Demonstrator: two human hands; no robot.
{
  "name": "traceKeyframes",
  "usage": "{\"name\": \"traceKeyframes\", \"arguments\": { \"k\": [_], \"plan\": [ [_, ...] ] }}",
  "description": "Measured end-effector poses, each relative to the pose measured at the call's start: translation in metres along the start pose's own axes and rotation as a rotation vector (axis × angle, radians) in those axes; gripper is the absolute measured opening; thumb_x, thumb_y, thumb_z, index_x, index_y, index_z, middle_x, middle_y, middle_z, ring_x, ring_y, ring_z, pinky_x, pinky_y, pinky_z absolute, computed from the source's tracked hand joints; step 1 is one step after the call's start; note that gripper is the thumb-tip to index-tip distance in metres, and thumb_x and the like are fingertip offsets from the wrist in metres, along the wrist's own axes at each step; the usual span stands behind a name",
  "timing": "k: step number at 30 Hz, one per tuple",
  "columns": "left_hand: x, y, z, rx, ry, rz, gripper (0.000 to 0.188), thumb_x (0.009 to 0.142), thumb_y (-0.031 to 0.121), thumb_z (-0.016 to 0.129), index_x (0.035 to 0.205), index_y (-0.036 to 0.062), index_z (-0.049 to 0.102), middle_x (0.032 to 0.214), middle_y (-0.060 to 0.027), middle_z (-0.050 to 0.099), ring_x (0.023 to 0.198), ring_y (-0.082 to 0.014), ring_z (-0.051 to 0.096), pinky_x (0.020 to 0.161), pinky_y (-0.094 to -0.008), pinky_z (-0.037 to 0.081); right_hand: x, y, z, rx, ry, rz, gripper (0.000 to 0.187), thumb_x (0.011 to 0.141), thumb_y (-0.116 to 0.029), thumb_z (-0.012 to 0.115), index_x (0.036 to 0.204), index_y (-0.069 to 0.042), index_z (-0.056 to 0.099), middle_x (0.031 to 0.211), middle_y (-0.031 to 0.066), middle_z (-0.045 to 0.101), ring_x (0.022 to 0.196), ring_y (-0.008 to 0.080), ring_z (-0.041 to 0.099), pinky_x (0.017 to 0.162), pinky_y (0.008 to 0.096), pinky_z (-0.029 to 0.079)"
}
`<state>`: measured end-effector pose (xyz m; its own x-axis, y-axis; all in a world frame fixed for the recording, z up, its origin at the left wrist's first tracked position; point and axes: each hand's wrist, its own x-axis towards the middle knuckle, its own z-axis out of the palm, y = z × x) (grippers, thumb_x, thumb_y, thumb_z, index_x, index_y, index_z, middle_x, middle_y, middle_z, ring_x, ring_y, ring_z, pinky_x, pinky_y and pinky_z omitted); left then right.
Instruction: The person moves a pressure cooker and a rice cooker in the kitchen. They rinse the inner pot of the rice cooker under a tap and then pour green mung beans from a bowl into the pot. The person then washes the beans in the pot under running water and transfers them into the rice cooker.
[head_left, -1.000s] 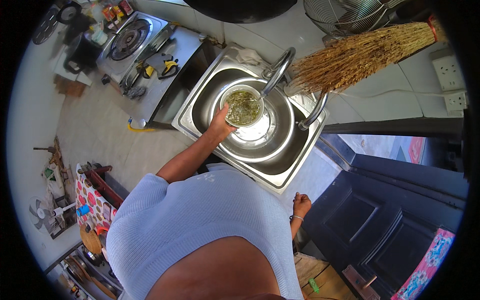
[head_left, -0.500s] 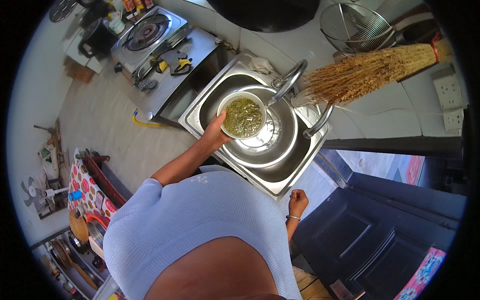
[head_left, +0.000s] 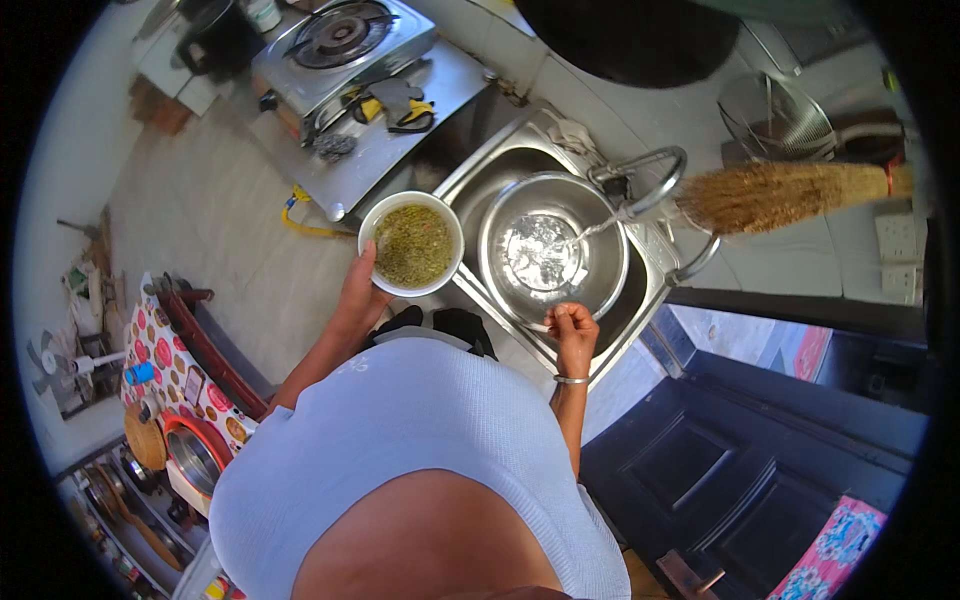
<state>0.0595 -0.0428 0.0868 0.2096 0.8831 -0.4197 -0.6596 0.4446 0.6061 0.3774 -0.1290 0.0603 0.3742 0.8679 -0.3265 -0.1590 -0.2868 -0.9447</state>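
My left hand (head_left: 362,290) grips a white bowl (head_left: 452,272) by its near left rim, thumb on top, and holds it left of the sink. Small green-brown grains, perhaps mung beans, fill it under liquid. In the steel sink (head_left: 640,345) stands a round metal basin (head_left: 622,265) with clear water inside. A thin stream runs into it from the curved tap (head_left: 655,205). At the basin's near edge is my right hand (head_left: 572,335), a bracelet on its wrist. Its fingers are curled closed; whatever they may hold is too small to make out.
Left of the sink, a metal stand (head_left: 400,140) carries a gas stove (head_left: 345,40), gloves and a scouring pad. A straw broom (head_left: 790,197) and wire strainer (head_left: 775,115) are at the right back. A dark door (head_left: 730,470) stands right; a patterned table (head_left: 175,350) is at left.
The bowl in my left hand has moved left, away from over the basin and tap stream. My right hand has come forward from beside my body to the basin's near edge.
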Motion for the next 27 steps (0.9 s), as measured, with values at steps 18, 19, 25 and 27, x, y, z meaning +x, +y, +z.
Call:
{"name": "traceKeyframes", "arguments": {
  "k": [18,19,25,27],
  "plan": [
    [-0.088,0.142,-0.211,-0.242,0.265,0.356,0.05,0.099,0.035,0.043,0.138,0.0072,0.032,0.134,-0.0131,0.045,0.121,-0.028,0.049,0.097,-0.0493,0.046,-0.027,-0.031,0.293,0.191,-0.948,0.23,0.028,0.089,-0.028,0.062,0.086,-0.001,0.057,0.088,0.0146,0.061,0.078,0.0253,0.061,0.065,0.0339,0.048],
    [-0.091,0.153,-0.212,-0.243,0.273,0.384,0.049,0.098,0.034,0.043,0.138,0.0073,0.032,0.134,-0.013,0.045,0.121,-0.0279,0.049,0.097,-0.0493,0.046,-0.017,-0.019,0.305,-0.365,-0.983,-0.188,0.028,0.085,-0.027,0.066,0.093,-0.001,0.058,0.092,0.0165,0.061,0.08,0.0291,0.062,0.067,0.0362,0.049],
    [-0.109,0.206,-0.239,-0.23,0.418,0.553,0.047,0.098,0.035,0.043,0.135,0.0071,0.035,0.131,-0.0118,0.048,0.118,-0.0248,0.053,0.091,-0.0459,0.051,-0.014,-0.055,0.403,-0.41,-1.044,-0.285,0.009,0.086,0.0,0.06,0.092,0.002,0.067,0.093,0.0075,0.065,0.08,0.0124,0.06,0.069,0.024,0.047],
    [-0.112,0.227,-0.246,-0.238,0.432,0.573,0.047,0.098,0.036,0.044,0.135,0.0073,0.034,0.13,-0.0113,0.049,0.116,-0.0246,0.055,0.09,-0.0454,0.052,-0.004,-0.056,0.43,-0.12,-1.196,-0.089,0.013,0.086,0.004,0.057,0.097,0.003,0.065,0.096,0.0099,0.065,0.081,0.013,0.061,0.07,0.0244,0.048]
  ]
}}
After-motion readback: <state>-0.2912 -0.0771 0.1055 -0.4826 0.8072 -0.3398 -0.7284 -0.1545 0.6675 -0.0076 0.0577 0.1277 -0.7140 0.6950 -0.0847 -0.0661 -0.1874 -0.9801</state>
